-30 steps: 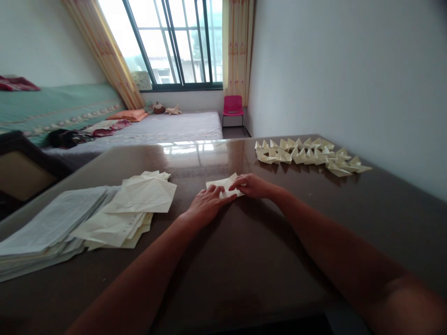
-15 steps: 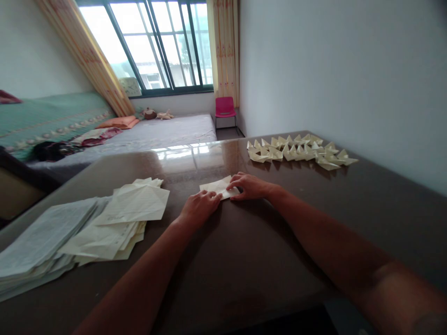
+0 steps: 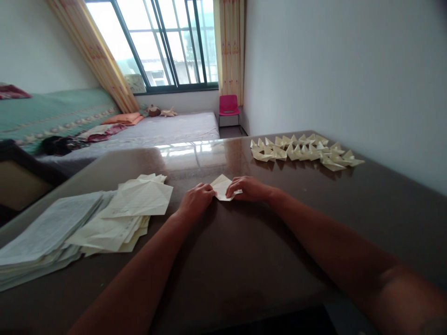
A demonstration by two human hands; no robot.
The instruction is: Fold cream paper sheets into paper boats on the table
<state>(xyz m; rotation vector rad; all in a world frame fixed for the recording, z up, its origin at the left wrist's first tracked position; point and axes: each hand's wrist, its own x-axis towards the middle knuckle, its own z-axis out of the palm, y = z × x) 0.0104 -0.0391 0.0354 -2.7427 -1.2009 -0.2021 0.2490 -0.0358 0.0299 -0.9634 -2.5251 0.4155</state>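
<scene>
A small folded sheet of cream paper (image 3: 222,187) lies on the brown table, its pointed top facing away from me. My left hand (image 3: 199,197) grips its left corner, fingers bent and pressed together. On the right side, my right hand (image 3: 249,188) has its thumb and fingers closed on the paper's edge. Several folded paper boats (image 3: 303,151) stand in rows at the table's far right. To the left of my hands is a stack of creased cream sheets (image 3: 139,197), partly resting against a thicker pile of greyish paper (image 3: 52,228).
The glossy brown table (image 3: 223,260) runs toward a white wall on the right. Beyond its far edge are a bed (image 3: 188,125) and a pink chair (image 3: 229,106) below a window. A dark chair back (image 3: 24,179) stands at the left edge.
My left hand has shifted slightly left along the paper. The paper has turned, so a corner now points away from me. The whole view has shifted a little.
</scene>
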